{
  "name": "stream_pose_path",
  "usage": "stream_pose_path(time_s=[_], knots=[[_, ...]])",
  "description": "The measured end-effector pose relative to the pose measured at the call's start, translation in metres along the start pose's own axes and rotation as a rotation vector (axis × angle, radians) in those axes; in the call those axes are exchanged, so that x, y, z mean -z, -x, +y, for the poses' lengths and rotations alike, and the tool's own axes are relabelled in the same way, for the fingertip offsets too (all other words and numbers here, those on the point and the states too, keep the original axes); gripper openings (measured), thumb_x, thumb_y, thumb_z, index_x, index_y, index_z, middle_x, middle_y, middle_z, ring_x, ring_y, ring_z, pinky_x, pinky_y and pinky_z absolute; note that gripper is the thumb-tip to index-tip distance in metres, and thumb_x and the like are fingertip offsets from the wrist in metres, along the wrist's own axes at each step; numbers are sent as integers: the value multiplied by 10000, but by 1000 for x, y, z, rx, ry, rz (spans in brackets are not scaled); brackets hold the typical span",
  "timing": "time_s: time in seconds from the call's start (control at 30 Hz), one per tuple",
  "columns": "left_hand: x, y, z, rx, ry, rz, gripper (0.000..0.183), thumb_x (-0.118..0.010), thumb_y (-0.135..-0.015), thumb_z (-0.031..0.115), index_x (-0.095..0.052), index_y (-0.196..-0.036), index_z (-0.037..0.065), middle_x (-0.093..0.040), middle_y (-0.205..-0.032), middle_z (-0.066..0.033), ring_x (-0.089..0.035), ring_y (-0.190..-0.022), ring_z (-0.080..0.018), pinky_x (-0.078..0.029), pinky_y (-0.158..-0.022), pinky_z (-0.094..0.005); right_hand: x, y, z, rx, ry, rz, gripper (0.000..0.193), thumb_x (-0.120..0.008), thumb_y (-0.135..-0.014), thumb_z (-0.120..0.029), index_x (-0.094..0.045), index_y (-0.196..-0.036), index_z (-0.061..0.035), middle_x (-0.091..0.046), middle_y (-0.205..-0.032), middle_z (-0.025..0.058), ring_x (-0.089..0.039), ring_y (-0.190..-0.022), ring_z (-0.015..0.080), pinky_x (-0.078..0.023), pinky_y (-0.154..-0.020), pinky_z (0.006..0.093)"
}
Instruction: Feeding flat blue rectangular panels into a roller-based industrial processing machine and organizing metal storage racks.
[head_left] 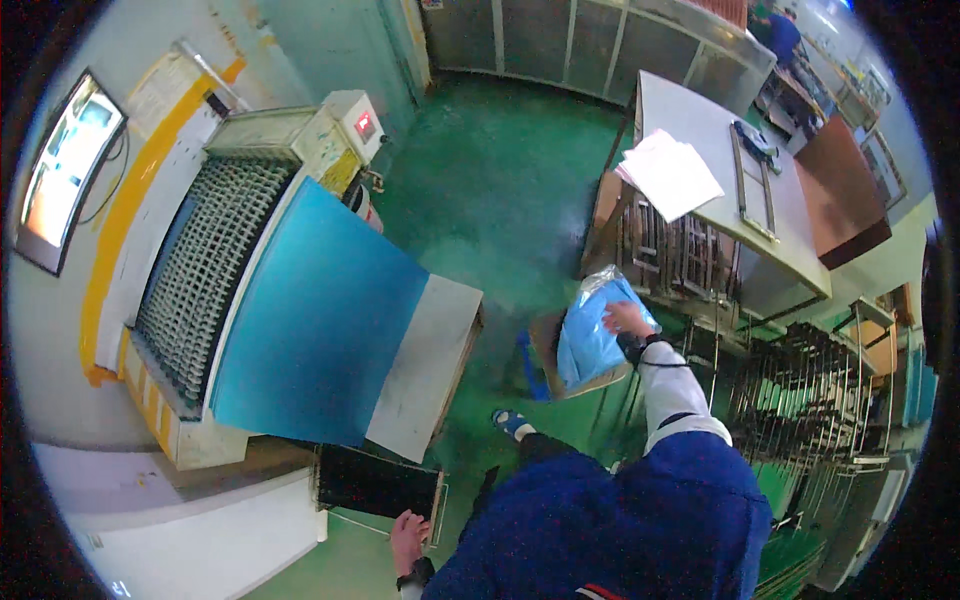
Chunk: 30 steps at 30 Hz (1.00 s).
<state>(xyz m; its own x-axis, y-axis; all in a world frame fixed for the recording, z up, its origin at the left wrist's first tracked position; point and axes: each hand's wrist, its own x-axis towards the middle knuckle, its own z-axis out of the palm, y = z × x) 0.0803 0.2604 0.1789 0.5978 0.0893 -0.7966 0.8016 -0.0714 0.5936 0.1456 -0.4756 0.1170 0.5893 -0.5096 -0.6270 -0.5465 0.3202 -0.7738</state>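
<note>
My right hand (628, 318) reaches out at the centre right and rests on a light blue plastic bag (590, 340), its fingers stretched over the top. Silvery, shiny film shows at the bag's far end. The bag lies on a brown board-like seat (546, 345) with a blue part at its left side. Low at the left, my left hand (408, 543) appears open beside the metal rail of a black flat panel (375, 482). Its fingers are loosely bent, and whether they touch the rail is unclear.
A machine with rows of rollers (215, 270) and a sloping blue sheet (320, 310) stands at left. White papers (672, 175) and a metal frame (745, 190) lie on the right table (690, 115). Dark metal racks (800, 390) crowd the right; a person (780, 38) is far off.
</note>
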Motion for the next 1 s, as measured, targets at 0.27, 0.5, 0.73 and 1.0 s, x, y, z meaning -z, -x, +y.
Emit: stream_pose_path(time_s=[0.27,0.5,0.73,1.0], knots=[[3,-4,-8,110,54,-40,194,-644,-842,101,-586,-1016,39,-567,-713,-19,-579,-593,-144,-511,-560,-282,-10,15,16,-170,-150,9,257,-553,-913,-301,-584,-1049,-85,-668,-869,68,-643,-707,203,-530,-647,388],[37,-88,-33,103,30,-304,163,-616,-875,125,-585,-1022,61,-622,-824,-88,-640,-677,-185,-519,-547,-291,-15,65,10,-210,-165,24,282,-550,-924,-311,-581,-1073,-74,-661,-921,91,-632,-732,203,-520,-675,364],[23,-93,1,169,-18,-181,317,-606,-901,162,-525,-1186,50,-642,-962,-127,-657,-734,-213,-549,-578,-320,-1,85,10,-173,-249,61,331,-535,-939,-354,-576,-1106,-71,-655,-944,89,-634,-754,204,-523,-663,358],[-4,-94,28,300,-43,-70,264,-593,-898,155,-532,-1142,75,-637,-990,-126,-658,-723,-240,-565,-583,-351,38,30,-54,-48,-454,175,386,-586,-912,-432,-569,-1028,-64,-632,-901,98,-627,-767,228,-530,-673,380]])
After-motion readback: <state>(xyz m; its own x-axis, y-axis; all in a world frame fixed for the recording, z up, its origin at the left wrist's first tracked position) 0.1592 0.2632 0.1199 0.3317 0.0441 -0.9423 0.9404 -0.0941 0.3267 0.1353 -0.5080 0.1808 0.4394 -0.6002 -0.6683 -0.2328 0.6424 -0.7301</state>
